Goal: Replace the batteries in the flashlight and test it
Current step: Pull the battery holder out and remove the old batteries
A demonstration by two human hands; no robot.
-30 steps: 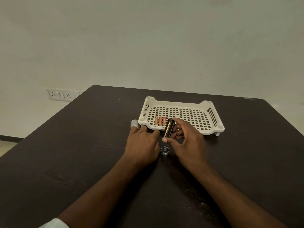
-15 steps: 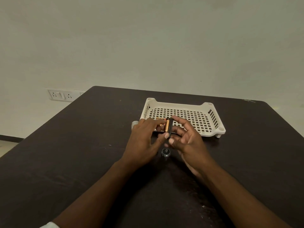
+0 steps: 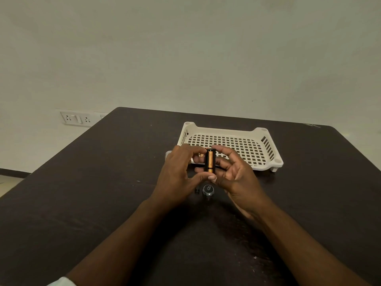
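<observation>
Both hands hold a black battery holder [image 3: 214,159] upright above the dark table [image 3: 103,193], just in front of the white tray [image 3: 266,149]. A copper-and-black battery [image 3: 210,161] sits in its facing slot. My right hand [image 3: 237,174] grips the holder from the right and below. My left hand [image 3: 177,172] pinches it from the left, forefinger on top and thumb at the bottom. Another copper battery [image 3: 201,155] peeks out behind my left fingers. The flashlight's round tail cap [image 3: 208,190] stands on the table below my hands, and a tiny black piece [image 3: 197,190] lies beside it.
The slotted white tray stands on short legs at the table's far middle. A silver flashlight part [image 3: 168,154] shows behind my left hand at the tray's left corner. A wall socket strip [image 3: 76,118] is at the far left.
My left hand rose from the table and closed onto the holder. The holder turned so a copper battery faces me, and both hands lifted it slightly.
</observation>
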